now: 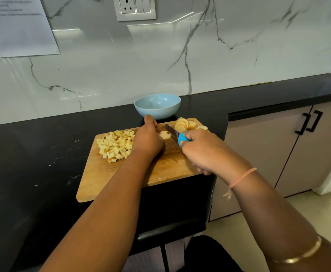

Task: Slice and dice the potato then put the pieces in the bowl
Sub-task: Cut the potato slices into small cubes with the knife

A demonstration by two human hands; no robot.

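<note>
My left hand (147,142) holds a potato slice (165,135) down so it can't slide; my right hand (202,152) grips the knife (173,131), blade angled to dice it.

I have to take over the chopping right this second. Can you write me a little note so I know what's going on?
Left hand: holds down a potato slice in the middle of the cutting board.
Right hand: grips the blue-handled knife, blade at that slice.
Done: a pile of diced potato lies on the board's left side.
Left: dice this slice and the stack of slices at the board's far right corner, then move all the pieces into the blue bowl behind the board, which looks empty.
</note>
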